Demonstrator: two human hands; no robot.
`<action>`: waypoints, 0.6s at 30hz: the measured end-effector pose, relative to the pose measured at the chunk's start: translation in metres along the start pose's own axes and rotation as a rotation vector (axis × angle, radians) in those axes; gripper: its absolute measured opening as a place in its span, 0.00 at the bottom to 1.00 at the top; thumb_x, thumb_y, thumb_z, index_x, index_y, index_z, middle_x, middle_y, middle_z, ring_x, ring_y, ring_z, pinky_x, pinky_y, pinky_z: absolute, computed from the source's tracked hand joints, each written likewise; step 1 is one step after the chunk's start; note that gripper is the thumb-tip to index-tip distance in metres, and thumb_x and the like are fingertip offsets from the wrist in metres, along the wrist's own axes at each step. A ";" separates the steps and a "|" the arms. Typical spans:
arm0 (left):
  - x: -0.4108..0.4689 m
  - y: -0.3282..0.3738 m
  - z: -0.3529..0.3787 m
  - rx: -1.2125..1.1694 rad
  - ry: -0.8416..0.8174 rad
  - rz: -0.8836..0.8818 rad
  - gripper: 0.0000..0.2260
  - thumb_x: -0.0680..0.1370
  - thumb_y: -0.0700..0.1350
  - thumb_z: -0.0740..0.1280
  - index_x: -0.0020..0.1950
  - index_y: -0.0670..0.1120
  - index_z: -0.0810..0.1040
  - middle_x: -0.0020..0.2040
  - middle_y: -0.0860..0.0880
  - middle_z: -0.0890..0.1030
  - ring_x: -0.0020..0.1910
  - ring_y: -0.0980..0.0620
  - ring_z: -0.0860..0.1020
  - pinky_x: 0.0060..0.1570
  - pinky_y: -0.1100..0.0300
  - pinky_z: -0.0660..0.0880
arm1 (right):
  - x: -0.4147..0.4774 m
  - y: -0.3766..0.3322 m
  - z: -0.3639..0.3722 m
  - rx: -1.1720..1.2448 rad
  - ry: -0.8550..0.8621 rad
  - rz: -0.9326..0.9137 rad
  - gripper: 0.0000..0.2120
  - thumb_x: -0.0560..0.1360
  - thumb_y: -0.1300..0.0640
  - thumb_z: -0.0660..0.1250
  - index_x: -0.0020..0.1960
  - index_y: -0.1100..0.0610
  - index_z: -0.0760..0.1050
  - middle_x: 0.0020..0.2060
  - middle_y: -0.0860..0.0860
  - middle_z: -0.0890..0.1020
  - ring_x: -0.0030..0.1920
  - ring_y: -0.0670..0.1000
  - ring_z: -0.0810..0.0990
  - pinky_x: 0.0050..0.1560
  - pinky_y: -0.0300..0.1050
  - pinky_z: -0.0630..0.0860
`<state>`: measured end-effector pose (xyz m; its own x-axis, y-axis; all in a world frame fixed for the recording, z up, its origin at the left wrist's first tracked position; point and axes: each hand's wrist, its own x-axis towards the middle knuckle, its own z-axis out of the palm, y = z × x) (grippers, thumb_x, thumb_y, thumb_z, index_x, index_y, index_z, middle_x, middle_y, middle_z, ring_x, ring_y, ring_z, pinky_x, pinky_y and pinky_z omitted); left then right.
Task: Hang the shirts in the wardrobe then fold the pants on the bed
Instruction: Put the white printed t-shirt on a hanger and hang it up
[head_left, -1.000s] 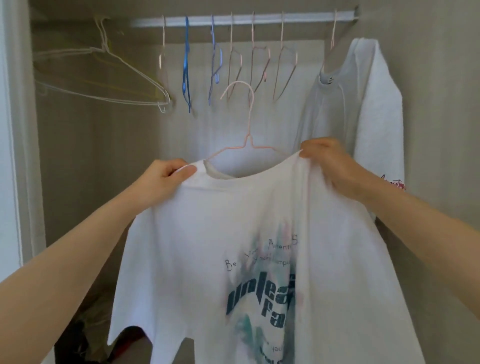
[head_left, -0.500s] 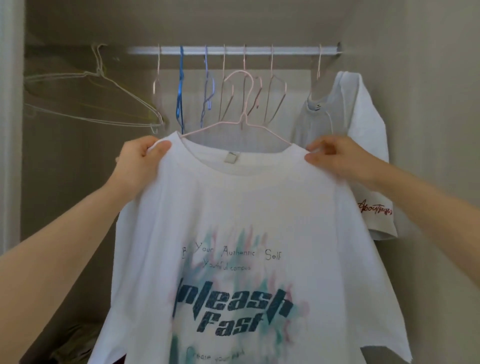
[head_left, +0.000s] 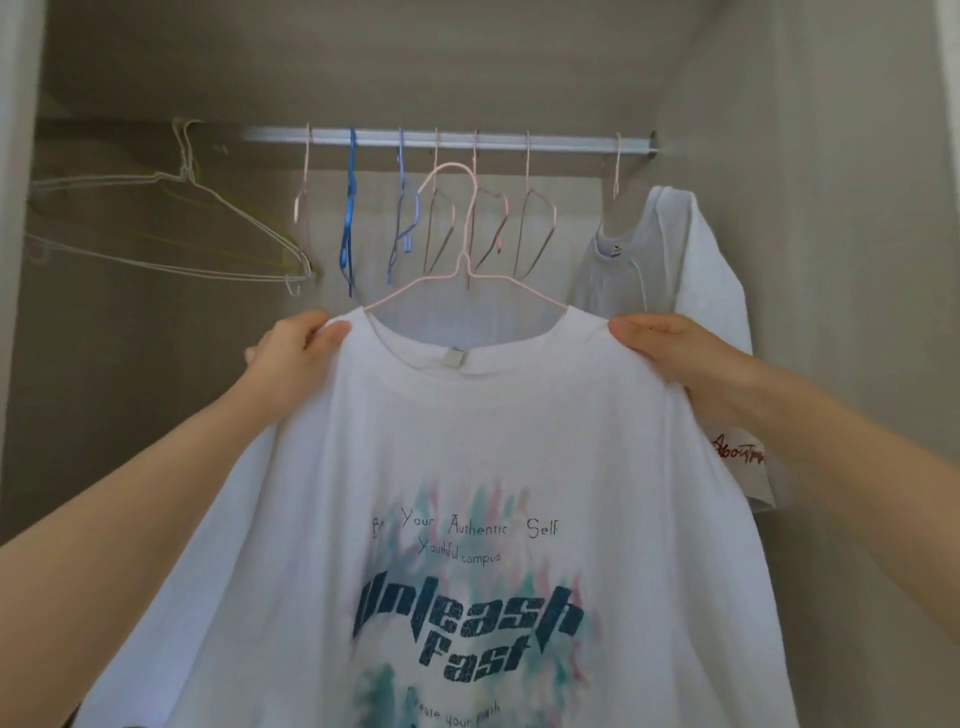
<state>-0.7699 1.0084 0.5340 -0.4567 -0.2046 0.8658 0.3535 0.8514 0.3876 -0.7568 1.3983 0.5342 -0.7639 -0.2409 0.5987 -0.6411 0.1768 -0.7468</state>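
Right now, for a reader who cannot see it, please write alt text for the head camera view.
A person's left hand and right hand hold a white printed T-shirt by its shoulders on a pink wire hanger, whose hook is just below the wardrobe rail, not yet on it. Empty hangers and another white T-shirt hang on the rail.

The wardrobe rail (head_left: 571, 144) carried empty pink hangers (head_left: 527, 166) and blue hangers (head_left: 347, 244); a white shirt (head_left: 696, 270) hung at its right end.

Soft daylight, slight blur, wide-angle bowing
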 end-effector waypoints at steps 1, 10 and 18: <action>0.000 -0.001 0.004 -0.048 -0.022 0.006 0.21 0.77 0.60 0.59 0.39 0.41 0.71 0.34 0.46 0.73 0.38 0.46 0.70 0.44 0.53 0.64 | -0.003 -0.001 -0.003 0.070 -0.019 0.037 0.12 0.81 0.53 0.61 0.53 0.57 0.81 0.49 0.55 0.86 0.46 0.52 0.85 0.50 0.47 0.81; -0.007 0.015 0.066 -0.145 -0.237 -0.004 0.25 0.73 0.60 0.56 0.41 0.38 0.77 0.38 0.39 0.79 0.38 0.43 0.73 0.40 0.54 0.69 | -0.036 -0.018 -0.032 0.222 0.088 0.161 0.15 0.81 0.53 0.61 0.57 0.62 0.79 0.49 0.58 0.85 0.44 0.53 0.85 0.43 0.47 0.83; -0.007 0.084 0.119 -0.270 -0.355 0.089 0.14 0.83 0.50 0.59 0.64 0.48 0.79 0.57 0.54 0.79 0.57 0.52 0.75 0.55 0.61 0.67 | -0.067 -0.056 -0.061 0.104 0.350 0.121 0.10 0.82 0.56 0.60 0.49 0.61 0.76 0.34 0.53 0.85 0.31 0.48 0.84 0.26 0.38 0.78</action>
<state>-0.8344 1.1394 0.5229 -0.6495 0.0821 0.7559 0.5830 0.6920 0.4257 -0.6743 1.4626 0.5533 -0.8244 0.1191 0.5534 -0.5472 0.0821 -0.8329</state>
